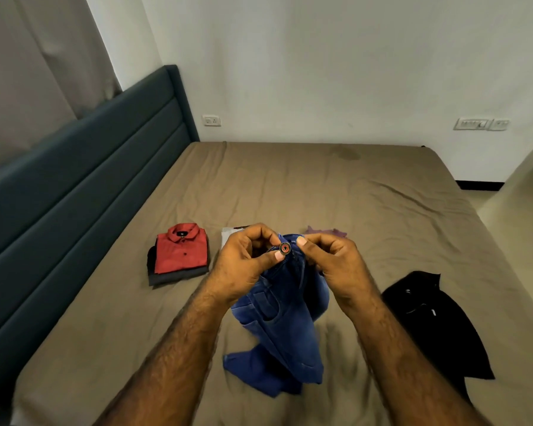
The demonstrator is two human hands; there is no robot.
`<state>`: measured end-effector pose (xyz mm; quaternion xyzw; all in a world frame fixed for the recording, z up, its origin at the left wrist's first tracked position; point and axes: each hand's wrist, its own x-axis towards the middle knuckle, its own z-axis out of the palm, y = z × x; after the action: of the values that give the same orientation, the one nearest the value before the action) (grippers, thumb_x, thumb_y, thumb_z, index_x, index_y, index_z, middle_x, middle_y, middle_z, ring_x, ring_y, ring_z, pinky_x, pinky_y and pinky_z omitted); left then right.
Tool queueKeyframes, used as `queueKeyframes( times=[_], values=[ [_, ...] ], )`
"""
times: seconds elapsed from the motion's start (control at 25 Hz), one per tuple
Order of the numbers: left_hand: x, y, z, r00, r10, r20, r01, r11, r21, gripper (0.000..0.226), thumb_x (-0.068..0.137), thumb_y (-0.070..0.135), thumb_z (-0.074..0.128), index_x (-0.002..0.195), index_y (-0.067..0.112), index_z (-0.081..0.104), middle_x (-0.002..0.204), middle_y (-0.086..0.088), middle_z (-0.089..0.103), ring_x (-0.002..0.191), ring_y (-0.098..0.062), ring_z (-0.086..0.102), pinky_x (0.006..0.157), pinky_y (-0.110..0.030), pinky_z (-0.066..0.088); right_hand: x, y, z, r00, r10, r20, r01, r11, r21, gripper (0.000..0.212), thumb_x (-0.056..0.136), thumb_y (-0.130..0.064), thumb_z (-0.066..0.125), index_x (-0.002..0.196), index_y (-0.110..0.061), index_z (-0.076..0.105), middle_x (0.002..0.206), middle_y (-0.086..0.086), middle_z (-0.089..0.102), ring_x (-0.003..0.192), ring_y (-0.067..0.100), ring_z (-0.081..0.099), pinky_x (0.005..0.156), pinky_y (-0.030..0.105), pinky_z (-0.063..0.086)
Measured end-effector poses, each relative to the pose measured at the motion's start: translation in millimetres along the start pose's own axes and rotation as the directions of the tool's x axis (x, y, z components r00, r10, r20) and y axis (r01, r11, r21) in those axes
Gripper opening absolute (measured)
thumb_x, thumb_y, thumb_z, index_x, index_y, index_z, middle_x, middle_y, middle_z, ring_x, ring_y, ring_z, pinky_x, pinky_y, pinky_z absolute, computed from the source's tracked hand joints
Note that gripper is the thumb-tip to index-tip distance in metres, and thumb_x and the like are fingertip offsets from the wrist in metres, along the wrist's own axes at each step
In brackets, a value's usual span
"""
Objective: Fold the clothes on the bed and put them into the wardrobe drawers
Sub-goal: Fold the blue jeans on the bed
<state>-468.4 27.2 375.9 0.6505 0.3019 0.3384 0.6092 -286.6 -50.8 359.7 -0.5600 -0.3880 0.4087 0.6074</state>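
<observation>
While blue jeans [285, 315] hang above bed [351, 192], my left hand [243, 265] and right hand [336, 265] pinch waistband either side of round red-and-black button [285, 248]. Denim faded, mid-blue, pocket showing, legs crumpled onto sheet. Red folded shirt [180, 252] left, black garment [437, 324] right.

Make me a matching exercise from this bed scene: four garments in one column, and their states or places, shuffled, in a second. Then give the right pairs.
Column one:
1. blue jeans
2. red shirt
3. black garment
4. purple garment

Column two:
A. folded, on top of a dark folded garment, at the left
B. mostly hidden behind the hands
C. lying unfolded on the bed at the right
D. held up at the waistband by both hands

Pairs: 1-D, 2-A, 3-C, 4-B
</observation>
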Motion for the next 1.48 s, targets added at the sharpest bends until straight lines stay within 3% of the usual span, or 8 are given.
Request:
queueKeyframes(
  times=[0.24,0.36,0.48,0.64,0.8,1.04,1.28,1.48],
  values=[
    [-3,-20,-16,0.997,-0.057,-0.053,0.063,0.992,0.108,0.025,0.091,0.001,0.077,0.084,0.025,0.070,0.080,-0.008,0.068,0.076,-0.024,0.060,0.074,-0.043,0.049,-7,11,-5,0.953,0.203,0.224,-0.224,0.972,0.073,0.017,0.107,-0.018,0.057,0.103,-0.004,0.065,0.088,0.007,0.065,0.079,0.017,0.056,0.068,0.028,0.048],
    [-4,-35,-25,0.992,-0.106,-0.072,0.119,0.973,0.197,0.022,0.092,0.004,0.077,0.084,0.023,0.068,0.077,-0.008,0.067,0.070,-0.019,0.058,0.068,-0.036,0.048,-15,23,2,0.951,0.155,0.266,-0.153,0.988,-0.030,0.031,0.104,-0.023,0.061,0.111,0.008,0.064,0.092,0.011,0.067,0.084,0.019,0.059,0.071,0.026,0.052],
    [-15,-48,-25,0.992,-0.128,-0.016,0.128,0.966,0.225,0.016,0.094,0.009,0.077,0.088,0.020,0.067,0.076,-0.001,0.068,0.070,-0.011,0.060,0.065,-0.028,0.050,-32,40,28,0.989,0.131,0.067,-0.137,0.986,0.095,0.020,0.106,-0.014,0.059,0.114,0.002,0.069,0.097,0.015,0.076,0.086,0.024,0.069,0.075,0.029,0.058],
    [-7,-54,-56,0.984,-0.167,0.057,0.147,0.956,0.255,0.014,0.094,0.007,0.077,0.090,0.016,0.067,0.071,0.004,0.067,0.066,-0.007,0.059,0.063,-0.025,0.050,-43,54,79,0.954,0.281,-0.108,-0.232,0.915,0.329,0.018,0.101,-0.012,0.063,0.102,-0.002,0.078,0.100,0.028,0.075,0.085,0.034,0.070,0.077,0.039,0.059],
    [-4,-62,-85,0.971,-0.209,0.115,0.170,0.943,0.285,0.012,0.092,0.011,0.080,0.090,0.015,0.069,0.079,-0.015,0.071,0.069,-0.016,0.060,0.066,-0.037,0.054,-26,50,96,0.940,0.327,-0.101,-0.322,0.945,0.061,0.014,0.099,-0.010,0.069,0.089,-0.003,0.076,0.077,0.014,0.072,0.069,0.022,0.059,0.061,0.026,0.054],
    [9,-88,-81,0.972,-0.225,-0.067,0.231,0.969,0.088,0.012,0.093,0.007,0.078,0.092,0.016,0.070,0.084,-0.020,0.074,0.073,-0.019,0.065,0.069,-0.035,0.055,12,54,91,0.957,0.291,-0.005,-0.290,0.951,-0.111,0.016,0.107,-0.012,0.057,0.099,-0.004,0.070,0.080,0.006,0.071,0.073,0.012,0.064,0.064,0.024,0.055],
    [-22,-123,-72,0.926,-0.335,-0.176,0.372,0.890,0.264,0.014,0.096,0.023,0.076,0.083,0.020,0.073,0.066,0.004,0.070,0.057,-0.007,0.058,0.058,-0.031,0.049,-24,111,103,0.977,0.199,-0.078,-0.206,0.974,-0.095,0.013,0.106,-0.009,0.060,0.103,-0.007,0.072,0.093,0.015,0.077,0.081,0.034,0.071,0.075,0.047,0.059],
    [-33,-103,-64,0.939,-0.304,-0.162,0.329,0.930,0.163,0.010,0.097,0.011,0.075,0.088,0.014,0.076,0.076,0.000,0.076,0.069,-0.008,0.067,0.067,-0.027,0.055,-24,111,96,0.947,0.290,-0.139,-0.290,0.957,0.022,0.013,0.103,-0.011,0.063,0.103,-0.006,0.074,0.091,0.015,0.078,0.080,0.025,0.071,0.068,0.031,0.058]
  ],
)
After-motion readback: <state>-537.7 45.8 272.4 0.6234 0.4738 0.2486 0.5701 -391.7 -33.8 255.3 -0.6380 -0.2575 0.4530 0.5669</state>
